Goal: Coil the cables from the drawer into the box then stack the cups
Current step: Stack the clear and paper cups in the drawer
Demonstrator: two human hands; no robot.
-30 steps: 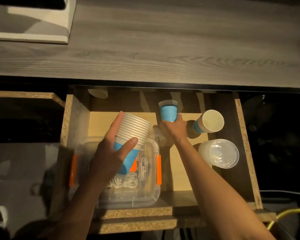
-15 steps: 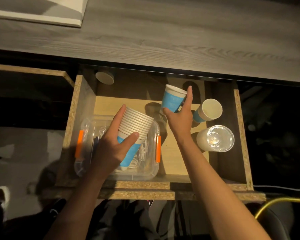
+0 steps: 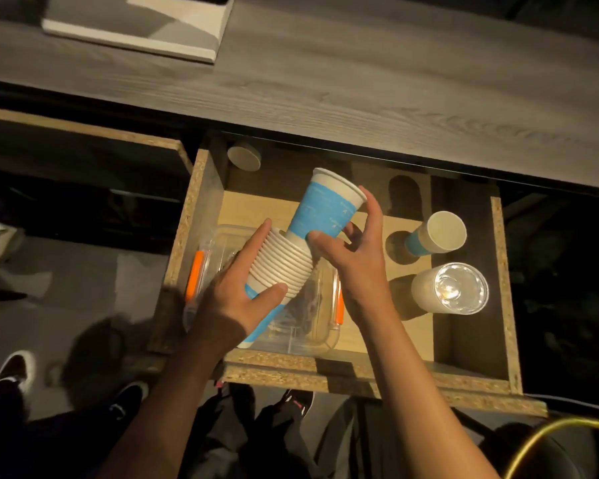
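My left hand (image 3: 234,299) grips a tilted stack of several blue-and-white paper cups (image 3: 279,267) over the open drawer (image 3: 360,366). My right hand (image 3: 355,257) holds a single blue paper cup (image 3: 324,209), whose base sits in the mouth of the stack. Beneath the hands lies a clear plastic box with orange latches (image 3: 196,276); coiled cables show dimly inside it. One more paper cup (image 3: 441,233) stands at the drawer's right, and a clear plastic cup (image 3: 452,288) stands in front of it. A further paper cup (image 3: 244,157) lies at the drawer's back left.
A grey wooden desktop (image 3: 360,84) overhangs the drawer's back, with a white flat object (image 3: 135,29) on it. A yellow cable (image 3: 547,440) curves at the lower right. Shoes (image 3: 14,369) and legs stand on the floor below.
My right hand lifted the single blue cup from the drawer floor and brought it left to the stack's mouth. The stack in my left hand tipped toward it.
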